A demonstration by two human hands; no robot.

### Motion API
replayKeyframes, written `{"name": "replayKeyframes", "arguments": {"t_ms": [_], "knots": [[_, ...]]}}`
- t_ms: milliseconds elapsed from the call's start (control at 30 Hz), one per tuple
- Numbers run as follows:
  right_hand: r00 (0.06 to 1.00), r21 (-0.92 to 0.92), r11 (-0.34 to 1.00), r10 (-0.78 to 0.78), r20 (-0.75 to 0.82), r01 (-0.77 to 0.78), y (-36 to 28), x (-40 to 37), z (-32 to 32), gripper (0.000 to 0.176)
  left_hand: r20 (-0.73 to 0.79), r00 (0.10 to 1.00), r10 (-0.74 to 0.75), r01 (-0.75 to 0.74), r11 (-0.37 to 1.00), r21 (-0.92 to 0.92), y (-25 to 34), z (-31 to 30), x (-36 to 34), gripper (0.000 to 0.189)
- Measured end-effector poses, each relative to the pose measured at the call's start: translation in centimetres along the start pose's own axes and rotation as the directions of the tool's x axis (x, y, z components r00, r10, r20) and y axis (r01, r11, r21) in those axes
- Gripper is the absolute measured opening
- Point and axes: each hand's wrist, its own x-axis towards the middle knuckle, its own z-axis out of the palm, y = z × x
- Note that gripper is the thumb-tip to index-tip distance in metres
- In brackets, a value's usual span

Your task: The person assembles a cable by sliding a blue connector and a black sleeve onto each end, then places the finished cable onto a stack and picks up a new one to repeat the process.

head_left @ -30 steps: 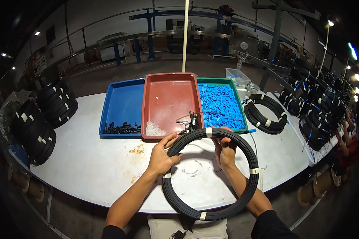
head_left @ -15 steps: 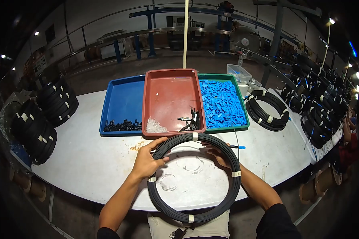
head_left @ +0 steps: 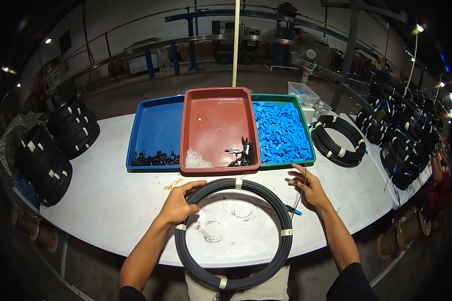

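Note:
A coil of black cable [head_left: 284, 210], bound with white tape bands, stands tilted at the table's front edge, its lower part over my lap. My left hand [head_left: 177, 203] is closed round its upper left side, thumb inside the ring. Off the coil to the right, my right hand [head_left: 309, 188] has its fingers apart, and a thin loose cable end [head_left: 303, 186] passes across them. Beside the coil's right side, below that hand, is a blue-tipped connector [head_left: 294, 210].
Behind the coil stand a blue tray [head_left: 155, 120] with black parts, a red tray [head_left: 218, 120] with clear and black pieces, and a green tray [head_left: 310, 145] of blue connectors. Another coil [head_left: 320, 142] lies at the right; stacked coils [head_left: 45, 170] stand at the left.
My right hand has left the coil's inner right side and moved outward and up. The coil has shifted slightly left and down, with my left hand still on it.

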Motion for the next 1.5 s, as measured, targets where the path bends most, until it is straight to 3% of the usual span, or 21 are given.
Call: {"name": "replayKeyframes", "arguments": {"t_ms": [33, 100, 133, 267, 400, 467, 567, 633, 767, 900, 967, 1100, 1167, 1367, 1500], "knots": [[1.000, 0.001, 1.000, 0.002, -0.001, -0.002, 0.0, 0.0, -0.4, 0.068, 0.006, 1.000, 0.000, 0.000, 1.000, -0.031, -0.1, 0.1, 0.1, 0.077], [0.991, 0.274, 0.958, 0.045, 0.127, -0.079, -0.5, 0.2, -1.3, 0.062, 0.015, 1.000, -0.007, 0.007, 1.000, 0.000, -0.6, 0.1, 0.4, 0.076], [0.988, 0.387, 0.909, 0.135, 0.073, -0.153, -3.3, -0.3, 0.1, 0.060, 0.023, 1.000, -0.013, 0.012, 0.999, 0.031, -0.9, 0.2, 0.5, 0.075], [0.986, 0.420, 0.895, 0.168, -0.006, -0.151, -3.7, 1.2, 0.7, 0.060, 0.034, 0.999, -0.032, 0.029, 0.997, 0.069, -1.7, 0.3, 0.9, 0.074], [0.973, 0.441, 0.895, 0.156, -0.169, -0.067, -5.6, 3.6, 3.5, 0.049, 0.048, 0.998, -0.049, 0.042, 0.990, 0.136, -2.1, 0.5, 0.8, 0.073], [0.973, 0.444, 0.894, 0.154, -0.172, -0.063, -5.4, 5.6, 4.2, 0.043, 0.042, 0.999, -0.021, 0.012, 0.981, 0.195, -2.2, 0.6, 0.8, 0.072], [0.974, 0.467, 0.884, 0.126, -0.186, -0.025, -5.7, 8.7, 6.3, 0.031, 0.052, 0.993, -0.103, 0.089, 0.969, 0.229, -2.3, 0.7, 0.7, 0.072], [0.970, 0.328, 0.943, 0.133, -0.205, -0.059, -6.4, 10.1, 8.2, 0.027, 0.026, 0.999, 0.020, -0.029, 0.933, 0.359, -3.1, 0.6, 0.6, 0.072], [0.991, 0.228, 0.974, 0.036, -0.127, -0.006, -6.4, 12.0, 13.0, 0.015, -0.008, 0.999, 0.036, -0.028, 0.893, 0.449, -2.2, 0.7, -0.2, 0.070], [0.978, -0.153, 0.971, -0.196, -0.073, 0.183, -5.4, 13.3, 18.0, 0.015, 0.003, 1.000, 0.006, -0.007, 0.869, 0.494, -1.8, 0.5, -1.3, 0.067], [0.973, -0.288, 0.933, -0.230, -0.014, 0.217, -6.3, 13.0, 20.0, 0.017, 0.027, 0.999, 0.026, -0.036, 0.853, 0.521, -1.9, 0.3, -1.8, 0.067], [0.977, -0.377, 0.901, -0.193, 0.093, 0.214, -8.0, 12.6, 24.2, 0.014, 0.041, 0.994, 0.106, -0.111, 0.828, 0.550, -1.4, -0.3, -2.7, 0.061], [0.971, -0.363, 0.901, -0.211, 0.112, 0.238, -8.4, 12.4, 26.0, 0.014, 0.020, 0.998, 0.065, -0.064, 0.809, 0.585, -1.4, -0.6, -3.2, 0.062], [0.926, -0.372, 0.848, -0.349, 0.146, 0.379, -6.8, 13.6, 29.6, 0.012, 0.057, 0.976, 0.208, -0.201, 0.779, 0.594, -2.8, -2.3, -5.0, 0.070], [0.900, -0.354, 0.827, -0.391, 0.195, 0.436, -6.3, 13.8, 30.3, 0.011, 0.046, 0.991, 0.123, -0.125, 0.784, 0.607, -2.2, -3.3, -5.5, 0.066]]}}
